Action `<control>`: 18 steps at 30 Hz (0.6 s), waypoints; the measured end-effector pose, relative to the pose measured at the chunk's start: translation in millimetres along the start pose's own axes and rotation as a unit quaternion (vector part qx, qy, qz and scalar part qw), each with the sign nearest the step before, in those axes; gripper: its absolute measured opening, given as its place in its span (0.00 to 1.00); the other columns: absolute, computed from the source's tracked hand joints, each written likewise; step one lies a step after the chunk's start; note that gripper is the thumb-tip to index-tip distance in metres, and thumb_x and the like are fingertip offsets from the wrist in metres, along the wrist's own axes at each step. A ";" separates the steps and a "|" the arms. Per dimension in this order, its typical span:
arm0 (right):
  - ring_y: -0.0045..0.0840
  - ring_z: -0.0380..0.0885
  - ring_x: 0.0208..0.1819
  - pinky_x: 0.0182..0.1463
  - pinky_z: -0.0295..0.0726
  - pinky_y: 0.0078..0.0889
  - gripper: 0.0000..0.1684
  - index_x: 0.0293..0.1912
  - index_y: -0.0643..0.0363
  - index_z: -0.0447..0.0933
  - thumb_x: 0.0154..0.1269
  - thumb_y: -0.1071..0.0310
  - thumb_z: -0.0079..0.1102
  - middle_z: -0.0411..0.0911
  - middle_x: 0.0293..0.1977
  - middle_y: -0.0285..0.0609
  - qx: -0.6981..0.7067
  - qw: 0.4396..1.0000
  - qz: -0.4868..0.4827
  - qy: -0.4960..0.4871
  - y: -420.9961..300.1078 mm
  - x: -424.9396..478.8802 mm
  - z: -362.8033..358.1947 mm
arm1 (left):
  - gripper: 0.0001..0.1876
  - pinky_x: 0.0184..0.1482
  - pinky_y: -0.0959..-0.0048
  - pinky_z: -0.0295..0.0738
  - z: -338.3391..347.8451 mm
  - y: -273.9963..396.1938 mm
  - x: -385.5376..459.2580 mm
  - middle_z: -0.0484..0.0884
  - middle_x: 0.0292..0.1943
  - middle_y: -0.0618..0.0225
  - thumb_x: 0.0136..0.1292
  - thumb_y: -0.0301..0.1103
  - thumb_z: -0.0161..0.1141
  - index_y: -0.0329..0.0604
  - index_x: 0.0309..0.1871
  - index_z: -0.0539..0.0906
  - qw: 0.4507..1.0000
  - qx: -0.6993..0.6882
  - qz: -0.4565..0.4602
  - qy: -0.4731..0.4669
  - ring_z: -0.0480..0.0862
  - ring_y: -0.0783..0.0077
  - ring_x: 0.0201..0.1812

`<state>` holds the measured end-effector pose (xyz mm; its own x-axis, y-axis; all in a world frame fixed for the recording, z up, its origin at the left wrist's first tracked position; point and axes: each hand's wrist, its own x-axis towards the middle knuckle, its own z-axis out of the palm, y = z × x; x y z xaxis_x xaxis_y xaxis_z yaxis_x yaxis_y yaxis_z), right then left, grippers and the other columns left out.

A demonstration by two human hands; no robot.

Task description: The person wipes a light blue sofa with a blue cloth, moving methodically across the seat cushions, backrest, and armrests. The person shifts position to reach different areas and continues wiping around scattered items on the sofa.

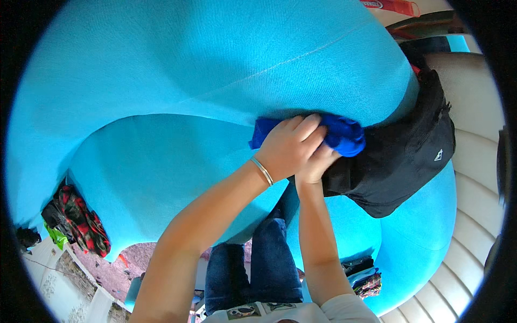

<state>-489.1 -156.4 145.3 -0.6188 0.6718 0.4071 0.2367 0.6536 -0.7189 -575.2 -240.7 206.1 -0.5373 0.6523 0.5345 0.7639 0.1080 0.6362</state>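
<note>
A rolled-up blue cloth (345,135), perhaps a garment, lies against the light blue sofa backrest (226,60). My left hand (291,139), with a silver bangle at its wrist, is on top of the cloth with its fingers curled over it. Beside and partly under it, my right hand (317,167) grips the same cloth from the near side, its fingers partly hidden. Just right of my hands, a black bag (391,161) with a small white logo rests on the sofa seat (169,161).
Folded clothes with a red and black patterned piece (80,220) lie at the seat's left end. A small stack of folded clothes (363,276) sits at lower right. A pink rug (139,256) covers floor at lower left. Behind the sofa, at upper right, is a red object (394,7).
</note>
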 end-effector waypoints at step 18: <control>0.46 0.74 0.46 0.48 0.76 0.44 0.10 0.38 0.60 0.80 0.53 0.73 0.65 0.70 0.49 0.52 -0.009 0.974 -0.209 -0.087 -72.9 -13.2 3.5 | 0.19 0.45 0.63 0.69 -95.7 -35.2 -89.1 0.84 0.41 0.63 0.47 0.28 0.62 0.45 0.46 0.83 0.950 0.197 -0.191 0.149 0.80 0.61 0.41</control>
<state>-500.8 -214.1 190.4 -0.7816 0.2779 0.5584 -0.0508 0.8639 -0.5010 -588.4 -374.4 189.3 -0.8349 0.2743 0.4772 0.5356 0.6045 0.5896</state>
